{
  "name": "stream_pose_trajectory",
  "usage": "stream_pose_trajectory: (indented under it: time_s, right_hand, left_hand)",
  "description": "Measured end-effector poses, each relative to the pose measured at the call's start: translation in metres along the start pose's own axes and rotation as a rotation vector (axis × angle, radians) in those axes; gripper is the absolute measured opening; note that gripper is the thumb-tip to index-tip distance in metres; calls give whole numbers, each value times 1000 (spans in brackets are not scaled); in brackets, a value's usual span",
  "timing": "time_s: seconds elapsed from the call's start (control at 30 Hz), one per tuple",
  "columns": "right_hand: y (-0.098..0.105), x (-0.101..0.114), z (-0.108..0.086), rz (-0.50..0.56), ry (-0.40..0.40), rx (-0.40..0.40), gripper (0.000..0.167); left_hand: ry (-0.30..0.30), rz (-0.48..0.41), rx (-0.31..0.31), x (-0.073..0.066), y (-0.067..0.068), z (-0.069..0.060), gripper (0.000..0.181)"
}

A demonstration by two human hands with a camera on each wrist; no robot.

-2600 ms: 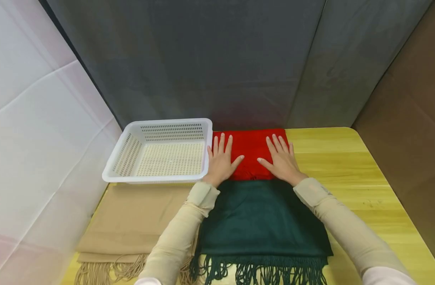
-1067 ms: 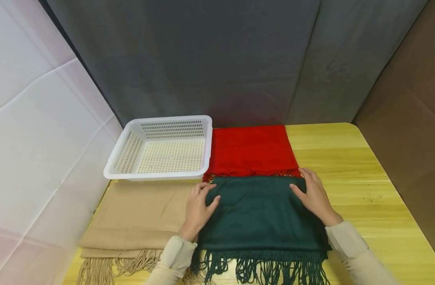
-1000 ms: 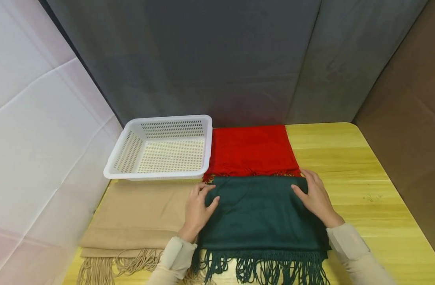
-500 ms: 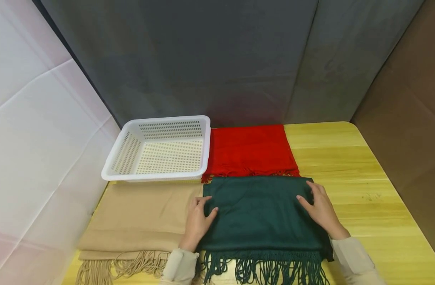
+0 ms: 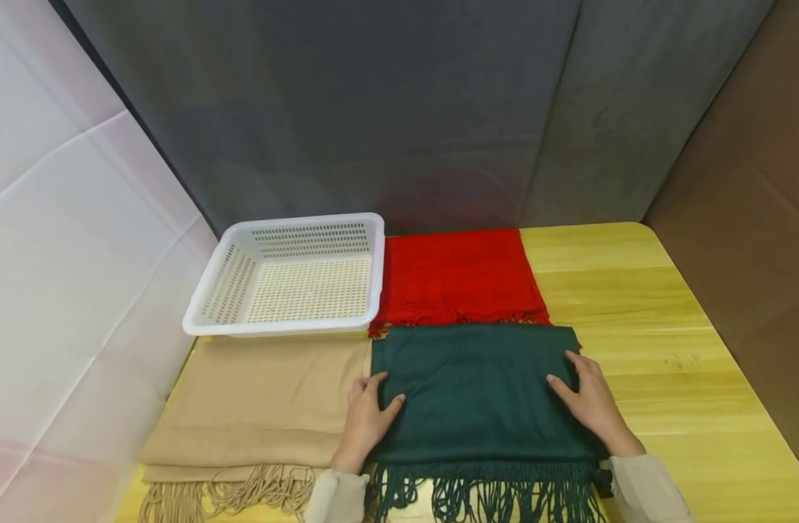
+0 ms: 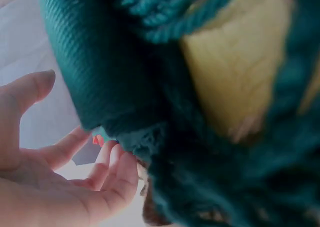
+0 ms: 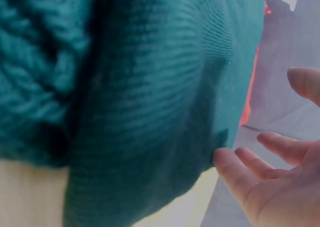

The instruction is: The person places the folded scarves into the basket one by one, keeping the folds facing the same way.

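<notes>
Head cam first: somebody's got a folded dark green scarf (image 5: pixel 474 396) lying flat on the yellow wood-grain desk (image 5: pixel 680 392), fringe (image 5: pixel 484 472) toward them. Left hand (image 5: pixel 365 420) is at its left edge, right hand (image 5: pixel 594 401) at its right, both with thumbs spread from the fingers, nothing pinched from what I can see. Just left of it there's a folded beige scarf (image 5: pixel 256 407); a red scarf (image 5: pixel 458 276) lies right behind, beside a white plastic basket (image 5: pixel 282 328).

Left wrist cam: big blurry green fold up close, rope-like fringe hanging around it. Fingers are loosely bent with the tips at the scarf's edge, thumb well off the cloth.

Right wrist cam: pretty much the same deal, one fingertip touching the green edge, the other fingers relaxed, thumb apart. Bits of red show past the fabric.
</notes>
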State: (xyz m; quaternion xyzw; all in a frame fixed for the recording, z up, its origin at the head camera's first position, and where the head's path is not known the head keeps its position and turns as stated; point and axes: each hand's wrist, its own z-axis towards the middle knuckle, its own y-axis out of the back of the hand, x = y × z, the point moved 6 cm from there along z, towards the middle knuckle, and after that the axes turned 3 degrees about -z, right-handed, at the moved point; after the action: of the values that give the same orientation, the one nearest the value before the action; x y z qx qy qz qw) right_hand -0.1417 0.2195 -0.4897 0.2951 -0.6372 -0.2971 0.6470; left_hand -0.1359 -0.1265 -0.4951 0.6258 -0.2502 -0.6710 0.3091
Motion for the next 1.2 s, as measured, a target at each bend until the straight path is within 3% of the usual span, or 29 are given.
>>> stream_pose_trajectory:
  time_s: [0.43, 0.67, 1.0, 1.2]
  right_hand:
    - [0, -12, -3, -14, -57, 19, 61]
    - [-3, -23, -6, -17, -85, 23, 61]
    - [-5, -28, -6, -20, -115, 38, 62]
    - [-8, -33, -5, 32, -157, 62, 63]
  left_hand:
    - [54, -14, 25, 5, 0, -4, 49]
    - [44, -10, 54, 0, -4, -5, 50]
    - [51, -73, 40, 1, -6, -4, 53]
    - [65, -97, 25, 4, -8, -3, 60]
